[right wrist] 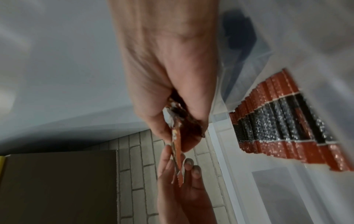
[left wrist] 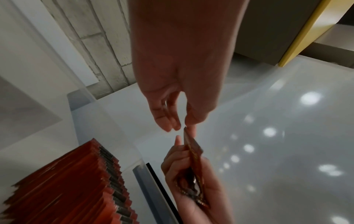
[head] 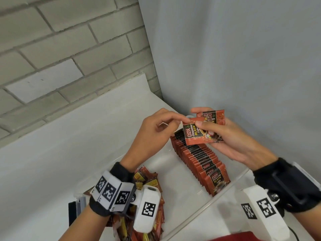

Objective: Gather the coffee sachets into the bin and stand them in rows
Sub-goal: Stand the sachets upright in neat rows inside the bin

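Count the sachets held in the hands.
2 visible. Front sachet: pinched by both the left hand and right hand. Rear sachet: right hand only. More may hide behind.

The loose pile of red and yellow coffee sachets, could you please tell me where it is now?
In the head view, the loose pile of red and yellow coffee sachets lies at the bottom centre, beneath the left wrist, left of the standing row of red sachets in the clear plastic bin.

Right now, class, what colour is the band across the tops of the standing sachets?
Black, on red sachets; clearest in the head view.
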The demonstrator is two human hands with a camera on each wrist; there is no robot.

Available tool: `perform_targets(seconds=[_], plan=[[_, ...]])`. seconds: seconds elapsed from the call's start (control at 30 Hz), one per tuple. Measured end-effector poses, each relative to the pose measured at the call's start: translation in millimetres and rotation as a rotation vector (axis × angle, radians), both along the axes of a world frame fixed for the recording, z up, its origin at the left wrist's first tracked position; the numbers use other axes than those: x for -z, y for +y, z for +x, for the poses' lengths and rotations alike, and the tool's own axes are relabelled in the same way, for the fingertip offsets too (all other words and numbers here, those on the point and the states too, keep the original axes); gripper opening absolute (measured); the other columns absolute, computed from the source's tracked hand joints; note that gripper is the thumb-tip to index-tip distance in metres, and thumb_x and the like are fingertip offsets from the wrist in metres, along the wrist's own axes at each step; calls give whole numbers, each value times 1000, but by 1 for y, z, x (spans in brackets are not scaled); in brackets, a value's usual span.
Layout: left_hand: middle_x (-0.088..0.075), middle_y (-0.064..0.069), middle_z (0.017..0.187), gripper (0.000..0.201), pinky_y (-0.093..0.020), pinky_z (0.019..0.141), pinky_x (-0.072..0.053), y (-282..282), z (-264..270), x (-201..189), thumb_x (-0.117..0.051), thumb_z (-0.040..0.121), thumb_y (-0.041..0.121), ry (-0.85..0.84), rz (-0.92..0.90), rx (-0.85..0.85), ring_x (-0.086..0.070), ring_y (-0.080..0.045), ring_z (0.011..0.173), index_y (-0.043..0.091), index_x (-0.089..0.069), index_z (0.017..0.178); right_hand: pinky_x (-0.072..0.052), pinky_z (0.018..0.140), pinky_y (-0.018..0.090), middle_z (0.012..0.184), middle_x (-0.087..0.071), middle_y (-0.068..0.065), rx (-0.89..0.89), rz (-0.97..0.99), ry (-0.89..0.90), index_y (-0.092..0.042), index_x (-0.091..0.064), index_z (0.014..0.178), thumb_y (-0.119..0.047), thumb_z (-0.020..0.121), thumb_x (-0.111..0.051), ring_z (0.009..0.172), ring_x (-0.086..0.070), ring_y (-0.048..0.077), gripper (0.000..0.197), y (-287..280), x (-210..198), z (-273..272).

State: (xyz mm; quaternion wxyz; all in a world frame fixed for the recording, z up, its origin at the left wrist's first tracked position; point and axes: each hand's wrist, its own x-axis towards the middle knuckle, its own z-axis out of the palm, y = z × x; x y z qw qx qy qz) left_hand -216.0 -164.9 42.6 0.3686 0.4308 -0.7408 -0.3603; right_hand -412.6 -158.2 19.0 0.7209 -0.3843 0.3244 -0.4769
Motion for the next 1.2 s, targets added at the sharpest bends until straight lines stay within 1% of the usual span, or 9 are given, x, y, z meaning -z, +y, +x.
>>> perform_targets(seconds=[0.07,0.17,0.33,0.57,0.67,0.8,0.87,1.03,1.2], plan=[[-65,7,98,20,-19,72,-51,2,0,-4,-56,96,14,-9,43,9,-61,-7,86,24,-72,102,-58,81,35,98,-73,9,-3,0,6,-13,-57,123,-5,77,-61,97,-69,26,46,0,-1,1],[-66,-2,110,20,-32,82,-57,4,1,-8,-67,89,17,3,116,74,-66,-16,91,20,-71,108,-57,85,40,113,-67,18,-2,0,2,-13,-58,123,-2,75,-62,102,-67,31,50,0,-1,2],[-69,-7,104,20,-33,84,-57,1,3,-9,-73,81,6,52,156,55,-70,-20,87,12,-73,101,-58,78,34,117,-64,20,-6,-1,-33,-13,-58,121,2,72,-61,97,-68,29,51,1,-1,4],[-65,-5,98,21,-27,79,-54,8,-2,-12,-72,81,3,-14,162,195,-64,-9,82,9,-75,101,-54,75,28,83,-60,4,196,84,-197,-12,-56,123,-27,80,-66,78,-60,15,46,-7,2,0],[-64,-9,97,24,-30,81,-54,16,-15,-2,-73,82,4,-116,132,333,-63,-19,85,6,-74,105,-54,73,26,79,-58,6,272,92,-276,-11,-53,120,-26,80,-67,73,-59,16,44,-10,3,1],[-60,-3,95,24,-14,75,-41,19,-32,20,-71,85,13,-409,-17,465,-51,0,76,13,-74,109,-53,74,26,79,-58,6,269,78,-278,-11,-54,118,-26,80,-67,75,-58,16,44,-10,4,1],[-56,0,92,25,-14,74,-37,19,-39,26,-70,86,15,-504,-45,514,-44,3,73,15,-73,111,-54,74,26,79,-58,5,270,80,-279,-10,-54,118,-26,79,-68,75,-58,16,44,-10,4,1],[-47,0,89,27,-11,70,-29,24,-55,30,-68,86,7,-587,-98,621,-41,-7,79,7,-72,113,-55,71,23,78,-59,5,262,84,-268,-9,-56,115,-30,78,-66,75,-57,16,44,-8,3,0],[-52,-9,94,28,-13,71,-28,26,-59,35,-64,88,5,-625,-107,654,-39,-8,82,4,-69,116,-55,71,23,81,-61,7,257,103,-247,-8,-58,118,-36,90,-55,76,-59,15,40,-7,3,-1]])
